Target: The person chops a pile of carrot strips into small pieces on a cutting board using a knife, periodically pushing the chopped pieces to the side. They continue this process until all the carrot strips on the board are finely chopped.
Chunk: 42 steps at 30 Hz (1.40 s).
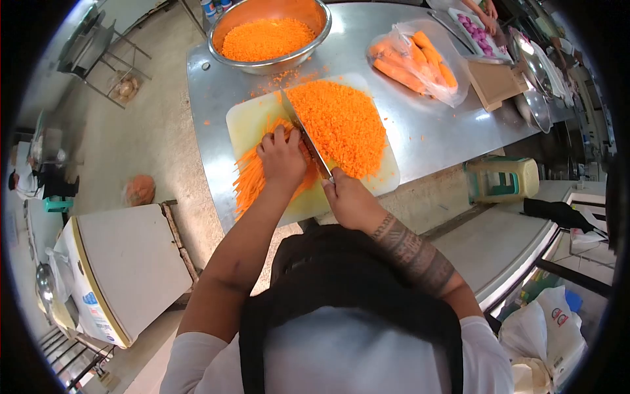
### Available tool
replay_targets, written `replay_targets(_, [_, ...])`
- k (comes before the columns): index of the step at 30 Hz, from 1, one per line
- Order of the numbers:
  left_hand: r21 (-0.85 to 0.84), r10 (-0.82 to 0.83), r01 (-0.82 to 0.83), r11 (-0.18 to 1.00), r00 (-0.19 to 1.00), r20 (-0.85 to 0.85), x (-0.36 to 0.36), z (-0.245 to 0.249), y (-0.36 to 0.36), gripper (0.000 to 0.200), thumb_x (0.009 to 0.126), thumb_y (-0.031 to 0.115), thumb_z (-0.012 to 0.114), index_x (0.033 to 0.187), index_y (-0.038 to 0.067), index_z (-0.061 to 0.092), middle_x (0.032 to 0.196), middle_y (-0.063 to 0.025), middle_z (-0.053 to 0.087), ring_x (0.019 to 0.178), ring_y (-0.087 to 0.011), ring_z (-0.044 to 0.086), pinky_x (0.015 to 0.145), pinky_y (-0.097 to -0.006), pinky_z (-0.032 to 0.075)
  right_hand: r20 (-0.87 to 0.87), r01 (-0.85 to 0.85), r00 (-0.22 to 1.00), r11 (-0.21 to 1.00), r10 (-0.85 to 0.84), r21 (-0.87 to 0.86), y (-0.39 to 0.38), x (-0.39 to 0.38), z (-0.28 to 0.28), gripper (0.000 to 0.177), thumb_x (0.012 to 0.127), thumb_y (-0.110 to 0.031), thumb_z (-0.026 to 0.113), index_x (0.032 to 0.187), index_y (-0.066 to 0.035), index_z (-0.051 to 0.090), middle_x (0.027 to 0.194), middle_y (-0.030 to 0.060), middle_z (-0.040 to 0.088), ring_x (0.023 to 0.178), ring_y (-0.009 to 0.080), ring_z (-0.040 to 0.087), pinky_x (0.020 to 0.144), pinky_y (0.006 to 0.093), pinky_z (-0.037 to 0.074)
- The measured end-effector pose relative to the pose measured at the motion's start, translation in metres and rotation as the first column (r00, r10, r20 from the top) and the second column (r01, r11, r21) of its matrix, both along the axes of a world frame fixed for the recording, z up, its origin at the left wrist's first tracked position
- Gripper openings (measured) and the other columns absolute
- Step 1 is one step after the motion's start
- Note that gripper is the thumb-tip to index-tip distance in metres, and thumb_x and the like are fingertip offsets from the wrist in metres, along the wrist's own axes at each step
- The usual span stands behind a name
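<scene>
Dicing looks well along: a diced pile (338, 125) covers the cutting board's (244, 121) right, and the far bowl (324, 29) is full. The left hand (283, 157) presses curled fingers onto the uncut carrot strips (251, 178) at near left; the right hand (348, 198) grips the knife (314, 146).

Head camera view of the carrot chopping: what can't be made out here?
Handle of the knife: head view, wrapped inside the right hand.
Carrot strips at the blade: head view, covered by the left hand.
Purple pieces near the top edge: too small and distorted to identify.
Bag on the floor: blurred, contents unclear.
White bag, lower right: print too small to read.
</scene>
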<state>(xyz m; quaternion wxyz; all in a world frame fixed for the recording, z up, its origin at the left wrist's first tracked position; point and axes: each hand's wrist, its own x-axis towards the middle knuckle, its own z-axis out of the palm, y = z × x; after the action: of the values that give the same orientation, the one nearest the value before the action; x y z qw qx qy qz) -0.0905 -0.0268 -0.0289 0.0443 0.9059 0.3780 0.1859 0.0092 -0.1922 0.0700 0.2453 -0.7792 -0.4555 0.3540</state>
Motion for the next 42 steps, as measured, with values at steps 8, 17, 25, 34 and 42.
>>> replay_targets(8, [-0.002, 0.009, -0.009, 1.0, 1.0, -0.004, -0.002, -0.004, -0.001, 0.038, 0.089, 0.009, 0.062, 0.127, 0.01, 0.067, 0.139, -0.016, 0.056, 0.126, -0.0402, 0.051, 0.104, -0.0582, 0.038, -0.022, 0.029, 0.999, 1.0, -0.029, 0.004, -0.01, -0.017, -0.011, 0.037, 0.111, -0.028, 0.049, 0.105, 0.008, 0.052, 0.089, 0.0369, 0.067, 0.091, 0.0551, 0.067, 0.082, 0.0606, 0.051])
replay_targets(17, [0.013, 0.0, 0.0, 1.0, 1.0, 0.026, -0.003, -0.003, 0.0, 0.039, 0.089, 0.011, 0.063, 0.128, 0.009, 0.066, 0.139, -0.0167, 0.056, 0.124, -0.04, 0.051, 0.103, -0.058, 0.039, -0.095, 0.03, 0.995, 0.999, -0.033, -0.031, -0.022, -0.024, 0.02, 0.035, 0.111, -0.027, 0.049, 0.108, 0.008, 0.051, 0.091, 0.0361, 0.068, 0.092, 0.0537, 0.068, 0.083, 0.0605, 0.051])
replay_targets(25, [-0.016, 0.001, -0.001, 1.0, 1.0, -0.008, -0.003, 0.003, 0.0, 0.037, 0.094, 0.014, 0.066, 0.13, 0.01, 0.064, 0.14, -0.0167, 0.056, 0.125, -0.0397, 0.052, 0.105, -0.0566, 0.04, -0.021, 0.129, 0.992, 0.99, -0.128, 0.049, -0.012, -0.023, -0.018, 0.034, 0.11, -0.029, 0.052, 0.111, 0.005, 0.054, 0.089, 0.0312, 0.071, 0.087, 0.0519, 0.069, 0.078, 0.0596, 0.053])
replay_targets(34, [0.068, -0.141, 0.126, 0.99, 0.935, 0.326, -0.034, 0.048, -0.022, 0.04, 0.097, 0.015, 0.065, 0.136, 0.006, 0.061, 0.135, -0.0188, 0.057, 0.126, -0.0394, 0.053, 0.105, -0.0562, 0.04, 0.088, 0.051, 0.994, 0.995, -0.058, 0.085, -0.044, 0.026, 0.002, 0.031, 0.108, -0.03, 0.058, 0.115, 0.0, 0.058, 0.086, 0.0261, 0.072, 0.084, 0.0486, 0.07, 0.074, 0.0579, 0.054])
replay_targets(42, [-0.148, -0.37, 0.379, 0.914, 0.925, 0.082, -0.057, 0.015, -0.073, 0.021, 0.087, 0.016, 0.073, 0.107, 0.009, 0.075, 0.103, -0.0106, 0.063, 0.104, -0.0318, 0.059, 0.09, -0.0484, 0.046, -0.005, 0.103, 0.995, 0.99, -0.103, 0.095, -0.065, 0.061, 0.045, 0.032, 0.107, -0.025, 0.063, 0.124, 0.002, 0.06, 0.084, 0.0251, 0.07, 0.08, 0.0448, 0.072, 0.069, 0.0509, 0.054])
